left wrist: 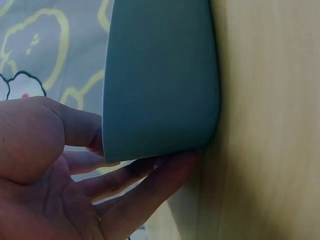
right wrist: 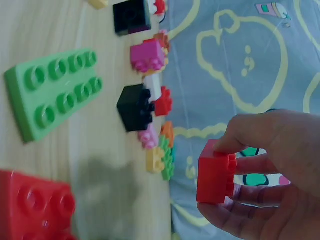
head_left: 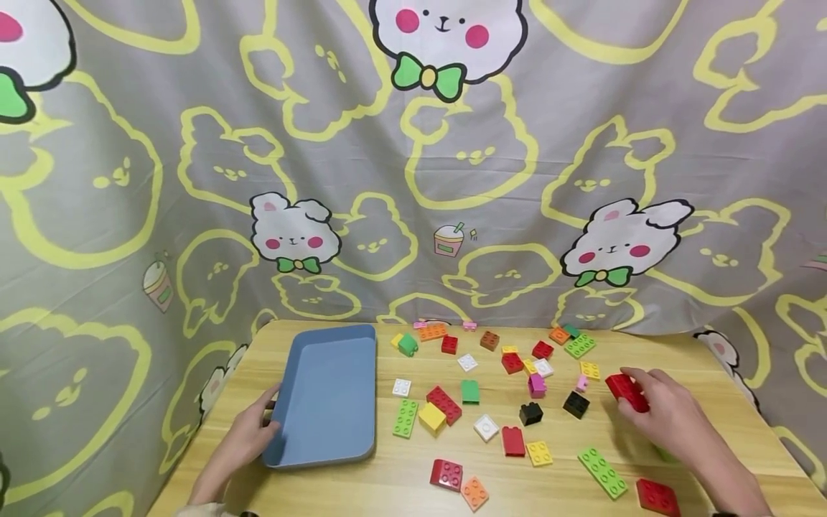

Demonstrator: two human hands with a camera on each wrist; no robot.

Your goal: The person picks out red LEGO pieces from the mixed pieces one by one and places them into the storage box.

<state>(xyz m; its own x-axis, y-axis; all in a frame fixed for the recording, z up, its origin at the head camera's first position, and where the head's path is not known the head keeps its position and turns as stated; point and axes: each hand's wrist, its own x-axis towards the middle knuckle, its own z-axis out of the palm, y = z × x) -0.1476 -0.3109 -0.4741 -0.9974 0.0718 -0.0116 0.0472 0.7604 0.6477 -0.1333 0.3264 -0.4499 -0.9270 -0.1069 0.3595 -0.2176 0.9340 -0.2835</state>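
Observation:
At the left of the table lies a shallow blue-grey tray (head_left: 329, 395). My left hand (head_left: 248, 431) grips its left side, the thumb over the rim and the fingers against the outer wall and lower edge, as the left wrist view shows along the tray wall (left wrist: 160, 85). On the right side, my right hand (head_left: 665, 406) pinches a red building brick (head_left: 627, 393) between thumb and fingers, held above the table. In the right wrist view this red brick (right wrist: 212, 175) has its studs facing the palm. A black brick (head_left: 576, 404) lies to the left of that hand.
Several loose bricks are scattered right of the tray, among them a long green brick (head_left: 603, 472), a yellow brick (head_left: 432, 417) and a white brick (head_left: 487, 428). Another red brick (head_left: 657, 497) lies near the right forearm. A patterned curtain (head_left: 413, 179) hangs behind the table.

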